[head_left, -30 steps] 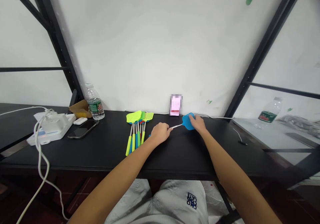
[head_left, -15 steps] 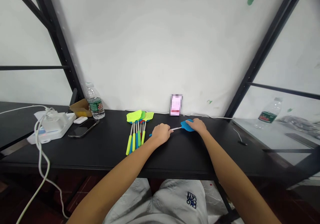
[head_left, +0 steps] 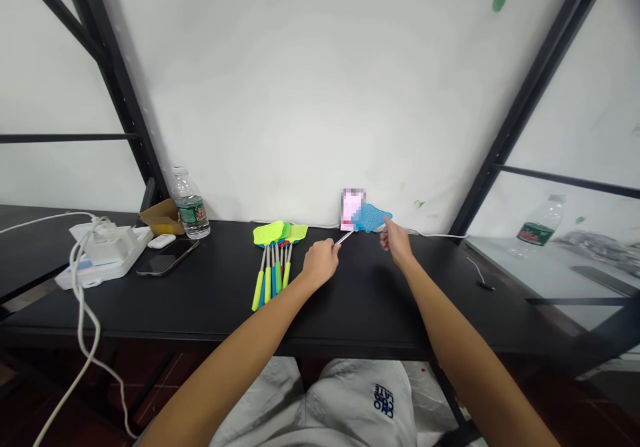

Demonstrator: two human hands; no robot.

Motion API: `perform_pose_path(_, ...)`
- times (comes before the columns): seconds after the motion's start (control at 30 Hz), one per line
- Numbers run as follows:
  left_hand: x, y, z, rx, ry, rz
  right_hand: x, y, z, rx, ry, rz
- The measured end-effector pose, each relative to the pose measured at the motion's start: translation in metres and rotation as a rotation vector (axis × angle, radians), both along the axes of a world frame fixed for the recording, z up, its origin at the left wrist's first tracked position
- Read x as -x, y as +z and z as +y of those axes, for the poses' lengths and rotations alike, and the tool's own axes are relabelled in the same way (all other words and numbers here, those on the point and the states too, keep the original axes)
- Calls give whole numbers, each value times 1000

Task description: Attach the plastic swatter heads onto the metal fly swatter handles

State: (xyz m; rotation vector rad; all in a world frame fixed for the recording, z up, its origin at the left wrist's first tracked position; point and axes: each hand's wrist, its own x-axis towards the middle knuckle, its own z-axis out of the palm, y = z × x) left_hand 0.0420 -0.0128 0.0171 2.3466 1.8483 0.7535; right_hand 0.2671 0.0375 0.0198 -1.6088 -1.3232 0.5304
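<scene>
- 1 blue fly swatter [head_left: 371,218] is held up above the black bench [head_left: 400,307], close to its rear edge, its head overlapping a blurred pink object [head_left: 349,210] in view
- left hand [head_left: 320,264]: grip closed around the swatter's thin metal handle [head_left: 344,237]
- right hand [head_left: 397,242]: grip partly open, fingertips [head_left: 386,223] at the lower edge of the swatter head; cannot tell whether they have hold of it
- a bundle of fly swatters [head_left: 270,277] with yellow-green heads lies on the bench just left of the left hand, handles pointing to the front edge
- toward the bench's left end: a water bottle [head_left: 190,204], a cardboard box [head_left: 160,215], a phone [head_left: 167,257], a white earbud case [head_left: 161,240] and a white power strip [head_left: 103,266] with a white cable [head_left: 77,314]
</scene>
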Motion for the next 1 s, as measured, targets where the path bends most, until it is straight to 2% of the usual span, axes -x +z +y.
perform_pose_path(0.07,-1,0,0,-9,-4,-9,16,-3,-4,3,224,95)
perform_pose_path(0.13,-2,-2,-1,-13,-46,-3,32,-8,-7,39,360,163)
perform_pose_path(0.3,-5,-6,-2,-26,-167,-10,53,-15,-12,5,467,458)
perform_pose_path(0.53,-6,-2,-2,-20,-190,-72,43,-7,-11,71,534,638)
perform_pose_path(0.7,-6,-2,-2,-14,-197,-85,30,-6,-5,58,529,692)
perform_pose_path(1.0,-7,-4,-4,12,-241,-32,-25,-2,6,64,427,778)
